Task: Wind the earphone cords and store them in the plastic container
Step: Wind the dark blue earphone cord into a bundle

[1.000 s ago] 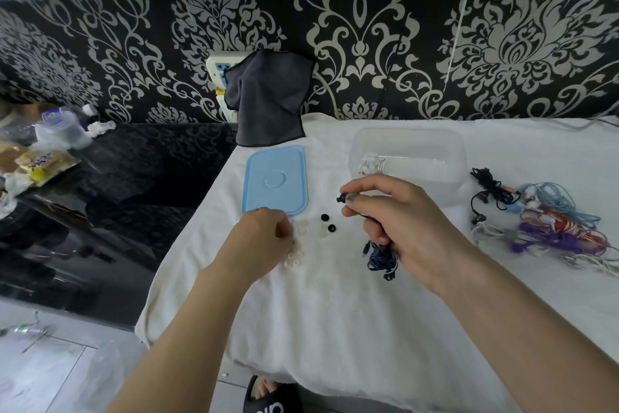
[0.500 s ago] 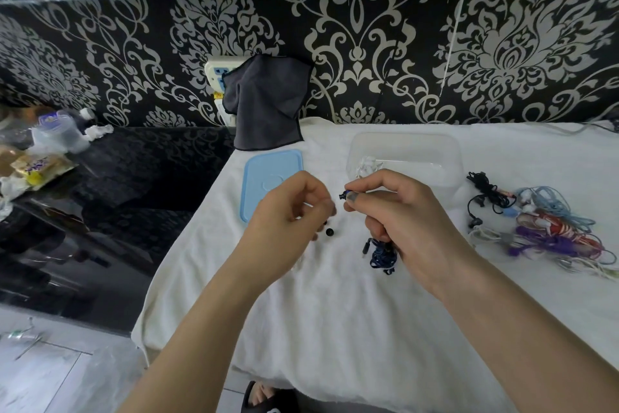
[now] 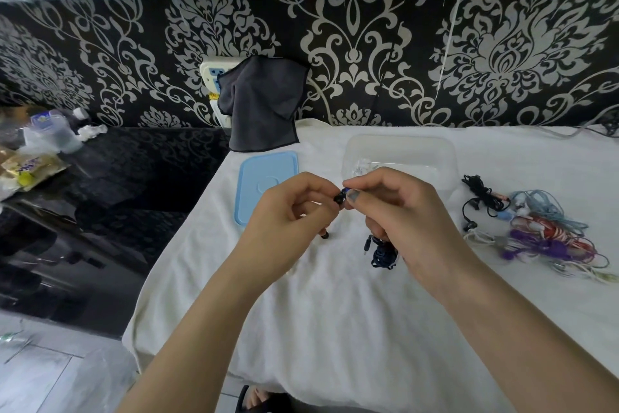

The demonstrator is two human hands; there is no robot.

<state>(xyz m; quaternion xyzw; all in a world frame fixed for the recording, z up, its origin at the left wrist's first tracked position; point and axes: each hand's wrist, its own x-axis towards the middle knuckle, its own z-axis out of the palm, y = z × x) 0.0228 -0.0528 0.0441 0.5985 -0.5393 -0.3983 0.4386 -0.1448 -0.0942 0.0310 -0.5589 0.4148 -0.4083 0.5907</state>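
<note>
From the head camera, both hands meet above the white cloth-covered desk (image 3: 335, 329). The left hand (image 3: 284, 218) has its fingers curled and pinches a small black ear tip (image 3: 339, 199) between thumb and forefinger. The right hand (image 3: 398, 211) pinches the dark blue earbud (image 3: 345, 192) at its fingertips, touching the ear tip, while the rest of the dark blue earphone cord (image 3: 383, 253) hangs bunched below the palm, its plug beside it. Another black ear tip (image 3: 324, 235) lies on the cloth under the left hand. Behind the hands stands the clear plastic container (image 3: 402, 151), open, with something pale inside. Its blue lid (image 3: 264, 185) lies flat to the left. To the right, a tangled pile of earphones (image 3: 542, 232) in black, light blue, red and purple rests on the cloth. A dark grey cloth (image 3: 264, 104) hangs against the patterned wall.
</note>
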